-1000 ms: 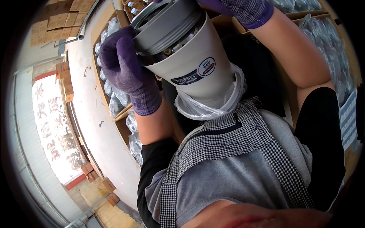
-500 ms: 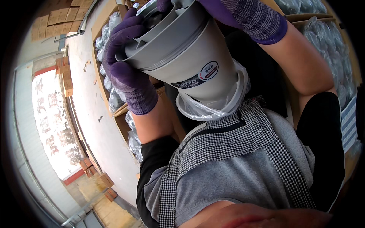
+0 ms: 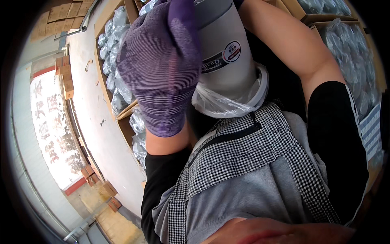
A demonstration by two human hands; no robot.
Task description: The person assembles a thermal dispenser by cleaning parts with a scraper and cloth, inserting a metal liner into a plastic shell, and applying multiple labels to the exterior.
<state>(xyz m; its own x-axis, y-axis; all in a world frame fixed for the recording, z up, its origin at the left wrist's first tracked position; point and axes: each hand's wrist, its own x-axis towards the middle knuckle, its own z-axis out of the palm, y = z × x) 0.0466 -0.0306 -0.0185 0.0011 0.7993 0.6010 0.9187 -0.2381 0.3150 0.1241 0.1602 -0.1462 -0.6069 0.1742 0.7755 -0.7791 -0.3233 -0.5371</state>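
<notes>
A light grey insulated jug (image 3: 229,34) with a darker grey upper part leans in front of my chest, its top cut off by the upper edge. Around its base bunches a clear plastic bag (image 3: 223,103). My left hand (image 3: 160,67), in a purple knit glove, is raised at the jug's left side with its back toward the view. Its fingers look curled inward, and what they grip is hidden. Of my right hand (image 3: 239,3) only a sliver of purple glove shows behind the jug's top; its fingers are out of sight.
Cardboard boxes of plastic-wrapped items stand at the left (image 3: 115,61) and the right (image 3: 349,65). A dark-striped light sheet (image 3: 371,132) hangs at the right. Stacked cartons (image 3: 65,14) and a pale floor (image 3: 97,110) lie farther left.
My left hand has left the jug's grey rim and turned, coming closer to the view. My right hand has slid up and behind the jug, mostly out of view. The jug has shifted slightly.
</notes>
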